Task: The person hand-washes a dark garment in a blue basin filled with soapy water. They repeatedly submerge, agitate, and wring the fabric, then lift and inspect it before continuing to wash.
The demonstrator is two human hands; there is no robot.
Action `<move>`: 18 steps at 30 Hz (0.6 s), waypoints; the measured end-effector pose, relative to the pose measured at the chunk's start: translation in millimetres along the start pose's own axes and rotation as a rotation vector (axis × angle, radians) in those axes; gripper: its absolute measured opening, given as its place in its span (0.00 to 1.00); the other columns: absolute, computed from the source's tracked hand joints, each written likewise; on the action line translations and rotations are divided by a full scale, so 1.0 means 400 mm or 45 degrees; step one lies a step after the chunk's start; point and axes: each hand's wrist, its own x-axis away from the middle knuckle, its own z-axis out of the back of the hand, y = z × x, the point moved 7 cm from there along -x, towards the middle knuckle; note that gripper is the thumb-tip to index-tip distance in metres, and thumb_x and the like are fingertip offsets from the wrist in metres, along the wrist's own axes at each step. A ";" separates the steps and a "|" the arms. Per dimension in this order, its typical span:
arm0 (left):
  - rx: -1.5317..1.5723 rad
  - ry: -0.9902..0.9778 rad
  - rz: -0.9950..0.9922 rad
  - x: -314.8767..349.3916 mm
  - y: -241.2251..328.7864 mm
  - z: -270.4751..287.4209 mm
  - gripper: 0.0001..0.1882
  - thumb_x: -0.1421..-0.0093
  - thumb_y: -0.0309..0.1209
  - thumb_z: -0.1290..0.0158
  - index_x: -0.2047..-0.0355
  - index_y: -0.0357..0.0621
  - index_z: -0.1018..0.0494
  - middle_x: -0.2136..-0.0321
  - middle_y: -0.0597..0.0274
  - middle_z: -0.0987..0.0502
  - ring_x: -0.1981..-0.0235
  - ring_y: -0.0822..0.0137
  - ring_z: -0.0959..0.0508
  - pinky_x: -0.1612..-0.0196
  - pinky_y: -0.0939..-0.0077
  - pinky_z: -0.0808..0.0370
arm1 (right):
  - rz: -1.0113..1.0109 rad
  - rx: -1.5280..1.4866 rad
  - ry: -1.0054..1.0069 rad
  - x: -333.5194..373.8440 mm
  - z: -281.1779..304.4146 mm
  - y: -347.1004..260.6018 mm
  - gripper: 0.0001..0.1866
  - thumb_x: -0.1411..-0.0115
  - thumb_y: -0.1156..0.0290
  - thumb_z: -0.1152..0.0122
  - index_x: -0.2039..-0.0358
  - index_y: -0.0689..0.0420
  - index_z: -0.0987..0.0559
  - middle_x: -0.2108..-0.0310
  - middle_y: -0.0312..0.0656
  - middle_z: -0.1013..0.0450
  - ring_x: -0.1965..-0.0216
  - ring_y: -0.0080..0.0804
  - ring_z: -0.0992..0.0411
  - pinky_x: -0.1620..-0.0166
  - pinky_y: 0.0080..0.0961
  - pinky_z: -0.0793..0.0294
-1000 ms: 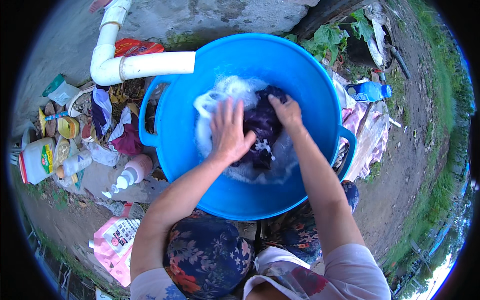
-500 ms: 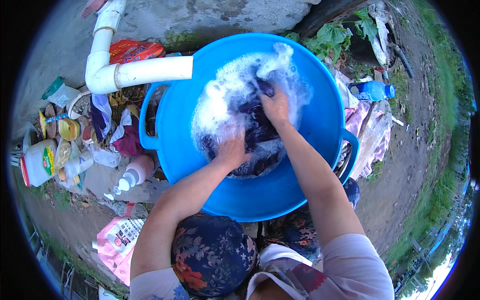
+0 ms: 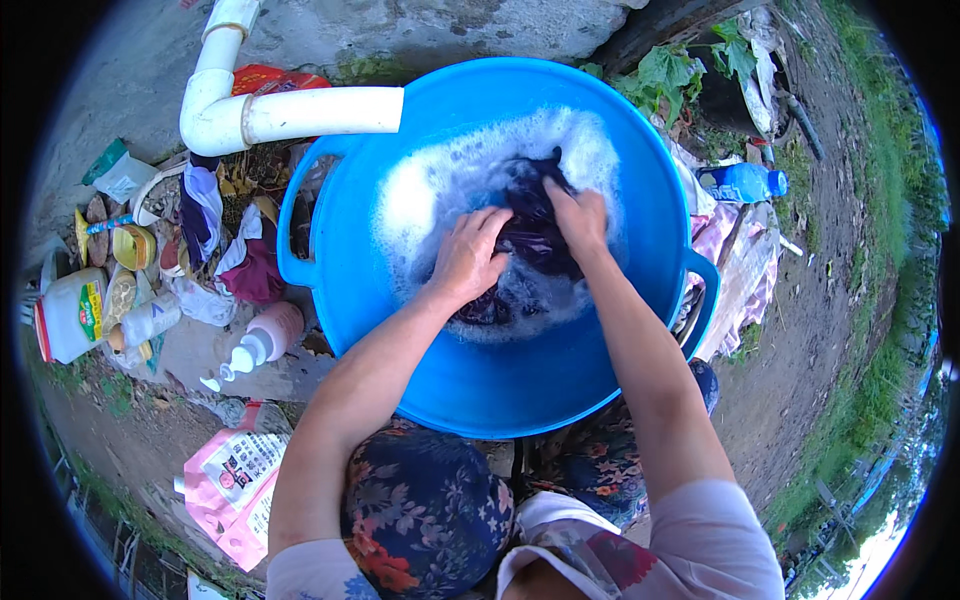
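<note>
A wet, dark purple garment (image 3: pixel 540 235) lies bunched in sudsy water inside a large blue plastic tub (image 3: pixel 480 395). My right hand (image 3: pixel 582 222) is closed on the garment's right side, with a dark fold rising beside its thumb. At the cloth's left edge is my left hand (image 3: pixel 468 255), back upward, its fingers stretched out and the thumb apart from them. Their tips touch the dark cloth. White foam (image 3: pixel 405 200) covers much of the water, thickest at the left. The garment's lower part is partly under water.
A white drainpipe (image 3: pixel 320 112) juts over the tub's upper left rim. At left stand a pink pump bottle (image 3: pixel 272 332), a white jug (image 3: pixel 75 318) and a pink bag (image 3: pixel 235 490). A blue bottle (image 3: pixel 742 183) lies at right, near leafy plants (image 3: pixel 665 75).
My left hand has come up out of the foam and its fingers now show. The right hand has shifted slightly down and right with the garment. The white foam peak at the back has flattened.
</note>
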 end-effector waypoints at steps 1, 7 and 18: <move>0.196 0.029 -0.004 -0.005 0.017 0.018 0.38 0.51 0.36 0.40 0.40 0.45 0.42 0.38 0.45 0.48 0.38 0.44 0.46 0.41 0.55 0.42 | 0.138 -0.302 0.031 0.046 0.022 0.019 0.24 0.52 0.57 0.35 0.59 0.62 0.23 0.59 0.59 0.26 0.56 0.52 0.28 0.52 0.39 0.30; -0.276 -0.207 0.809 0.124 -0.011 -0.052 0.31 0.39 0.44 0.54 0.37 0.56 0.47 0.35 0.44 0.64 0.36 0.34 0.64 0.41 0.35 0.58 | 0.421 0.856 -0.112 0.294 -0.120 -0.004 0.28 0.61 0.57 0.30 0.56 0.47 0.24 0.38 0.55 0.52 0.40 0.65 0.53 0.46 0.64 0.43; 0.612 0.468 -0.058 -0.068 0.092 0.150 0.19 0.41 0.34 0.49 0.50 0.41 0.31 0.52 0.52 0.28 0.50 0.56 0.29 0.47 0.66 0.34 | 0.238 0.267 -0.045 0.237 -0.020 -0.054 0.31 0.59 0.56 0.30 0.57 0.61 0.27 0.53 0.61 0.35 0.47 0.61 0.40 0.47 0.47 0.36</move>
